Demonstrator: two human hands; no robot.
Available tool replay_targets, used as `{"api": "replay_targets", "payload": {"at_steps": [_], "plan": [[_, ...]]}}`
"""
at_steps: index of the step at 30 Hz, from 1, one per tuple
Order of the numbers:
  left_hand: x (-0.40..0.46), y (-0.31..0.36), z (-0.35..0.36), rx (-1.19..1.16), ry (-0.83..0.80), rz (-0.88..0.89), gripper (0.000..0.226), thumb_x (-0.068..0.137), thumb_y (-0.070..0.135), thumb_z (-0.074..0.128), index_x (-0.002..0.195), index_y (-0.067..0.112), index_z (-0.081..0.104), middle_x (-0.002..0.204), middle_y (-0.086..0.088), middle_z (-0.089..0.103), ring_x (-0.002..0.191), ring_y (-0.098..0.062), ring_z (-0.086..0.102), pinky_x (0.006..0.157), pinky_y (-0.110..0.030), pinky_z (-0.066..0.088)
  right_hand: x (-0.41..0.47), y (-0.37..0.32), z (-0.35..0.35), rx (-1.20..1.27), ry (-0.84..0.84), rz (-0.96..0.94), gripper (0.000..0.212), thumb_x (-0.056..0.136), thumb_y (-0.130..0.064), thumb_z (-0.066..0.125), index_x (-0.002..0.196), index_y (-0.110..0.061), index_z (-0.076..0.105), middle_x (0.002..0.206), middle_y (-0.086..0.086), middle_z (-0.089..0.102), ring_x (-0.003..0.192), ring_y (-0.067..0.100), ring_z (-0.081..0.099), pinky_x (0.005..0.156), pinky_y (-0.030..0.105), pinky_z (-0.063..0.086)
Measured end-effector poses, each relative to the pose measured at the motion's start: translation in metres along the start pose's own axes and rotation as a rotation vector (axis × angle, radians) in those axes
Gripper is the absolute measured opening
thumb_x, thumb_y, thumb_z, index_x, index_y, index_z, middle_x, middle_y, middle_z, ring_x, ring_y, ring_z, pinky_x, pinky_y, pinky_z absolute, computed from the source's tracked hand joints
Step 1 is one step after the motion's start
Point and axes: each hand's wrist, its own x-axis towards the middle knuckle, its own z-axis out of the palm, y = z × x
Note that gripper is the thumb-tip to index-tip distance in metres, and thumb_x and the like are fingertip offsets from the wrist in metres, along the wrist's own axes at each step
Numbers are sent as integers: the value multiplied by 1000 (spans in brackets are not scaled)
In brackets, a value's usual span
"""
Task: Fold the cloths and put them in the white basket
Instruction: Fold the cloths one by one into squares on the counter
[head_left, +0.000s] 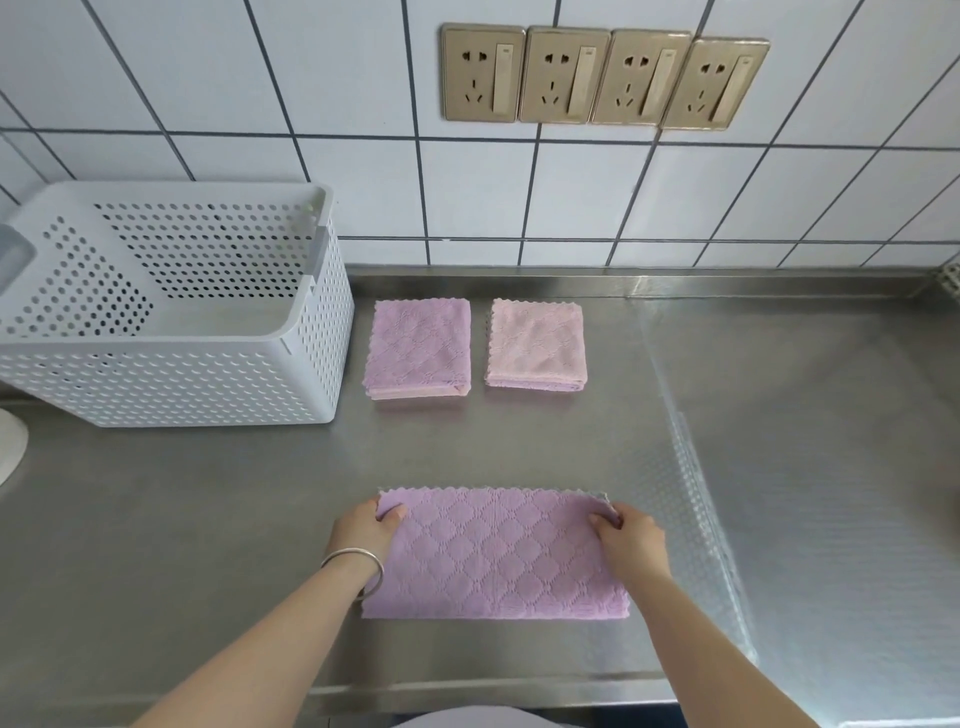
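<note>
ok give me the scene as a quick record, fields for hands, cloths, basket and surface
left hand: pinches far left corner of purple cloth
right hand: pinches its far right corner
purple cloth: folded in half, flat on counter, nearest the person
folded cloths: purple one and pink one side by side near wall, apart
basket: white, perforated, far left, no cloths visible inside
wall: four sockets
</note>
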Motion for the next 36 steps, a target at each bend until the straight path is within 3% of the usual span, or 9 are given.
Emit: {"api": "replay_targets", "payload": {"at_steps": [6,8,11,15,21,24,26,29,36], "plan": [[0,0,1,32,22,14,48,93,32,48,134,7,44,137,-16,50,125,-33,47,98,-32,38,2,0,4,33,21,44,23,87,-26,58,69,-13,51,68,3,55,72,25,52,62,31,39],[-2,1,3,13,55,12,40,92,33,50,123,9,53,126,-18,58,113,-35,54,91,-34,42,1,0,3,65,51,49,15,86,-31,61,82,-18,53,79,1,57,78,22,53,66,30,41],[-9,-3,8,-170,188,-5,34,82,33,63,107,11,53,111,-17,61,95,-35,58,83,-38,47,-6,3,3,139,116,52,35,84,-35,63,113,-19,50,94,-1,58,88,20,54,73,32,43],[-21,-12,27,101,395,332,60,71,36,64,126,15,49,127,-16,51,113,-36,51,93,-46,43,-25,11,9,63,190,9,53,83,-28,61,128,-10,41,118,8,52,102,26,54,83,42,47],[-42,5,58,695,36,864,54,79,52,36,129,33,42,144,10,39,143,-24,6,105,-50,14,-56,26,18,-136,147,2,62,81,-25,60,135,-12,34,129,8,43,118,24,44,95,38,41],[-40,6,68,824,-79,866,65,75,62,34,133,33,38,143,2,44,143,-27,0,104,-57,12,-62,25,20,-181,107,23,66,80,-26,60,137,-16,29,130,5,40,119,23,44,94,36,41],[-37,8,67,832,-71,880,73,76,66,24,142,37,15,155,-5,11,141,-24,-24,111,-59,4,-62,24,19,-218,68,56,63,83,-23,56,138,-16,26,132,6,38,118,23,46,93,34,42],[-39,15,61,853,-232,838,75,68,68,3,132,44,-27,139,0,-42,128,-20,-45,110,-58,-16,-60,26,18,-209,37,142,50,87,-18,52,132,-13,32,128,9,43,108,24,53,89,34,45],[-42,23,55,847,-306,783,77,72,69,12,142,45,-9,152,7,-28,132,-20,-37,112,-56,-13,-57,22,9,-251,-53,216,23,82,-34,47,96,-23,62,95,0,62,93,21,57,80,35,51]]}}
